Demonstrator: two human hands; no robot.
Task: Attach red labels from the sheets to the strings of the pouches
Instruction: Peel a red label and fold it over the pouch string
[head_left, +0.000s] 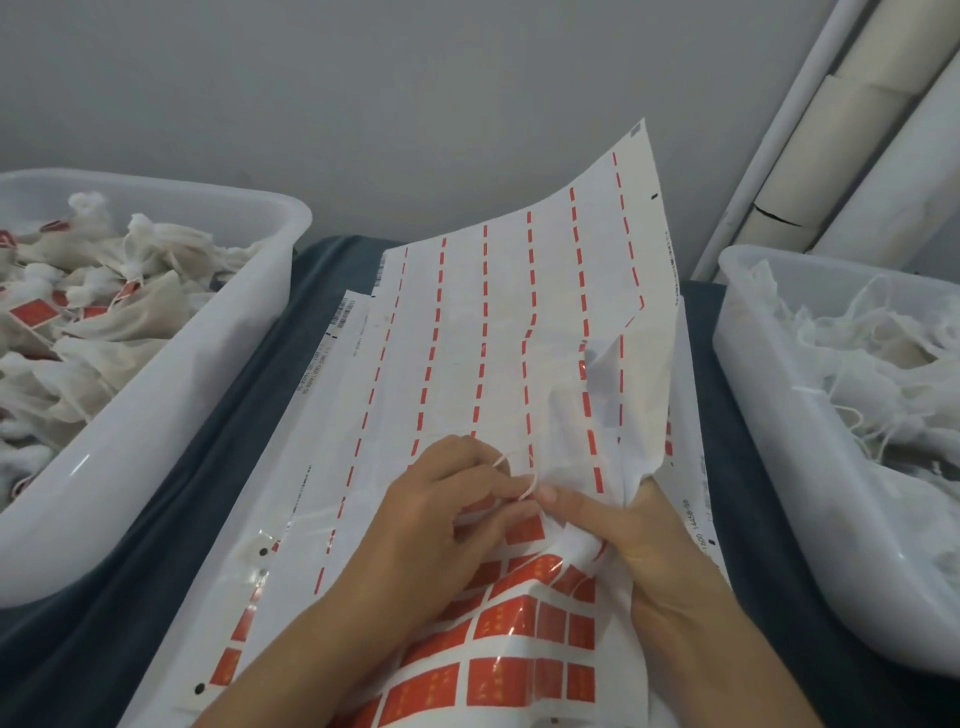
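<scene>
A label sheet (483, 332) lies across the middle on a blue cloth, its far half stripped to thin red strips and its right corner curled up. Red labels (514, 623) remain on the near part. My left hand (441, 509) pinches a thin white string (519, 475) looped over the sheet. My right hand (623, 525) grips a white pouch (597, 431) that lies on the sheet, its index finger meeting my left fingertips at the string.
A clear bin (156, 395) on the left holds several pouches with red labels on them. Another clear bin (769, 415) on the right holds white pouches with loose strings. More sheets (343, 317) lie under the top one. White pipes (831, 135) lean at the back right.
</scene>
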